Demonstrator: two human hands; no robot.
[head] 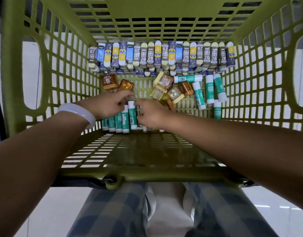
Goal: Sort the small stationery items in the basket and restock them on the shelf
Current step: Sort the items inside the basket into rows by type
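Both hands reach down into a green slatted basket [49, 69] whose floor holds the small stationery. The left hand [108, 104], with a white bangle [79, 112] on its wrist, curls its fingers over the top of a row of green-and-white glue sticks [120, 119] lying side by side at about 7 o'clock of the basket floor; whether it actually pinches one I cannot tell. The right hand [151, 113] sits just beside it at 6 o'clock, fingers bent, its fingertips touching the white cap end of the outermost stick of that row. Along the far wall, at 12 o'clock, packed erasers [162, 55] in blue, yellow and grey "2B" sleeves stand in a tight rank. Two amber cubes [117, 82] lie at 10 o'clock, and a loose heap of yellow and amber cubes [171, 90] lies near the centre toward 2 o'clock. More glue sticks [209, 88] lie scattered at 3 o'clock. Plaid trousers [113, 212] show below the basket rim.
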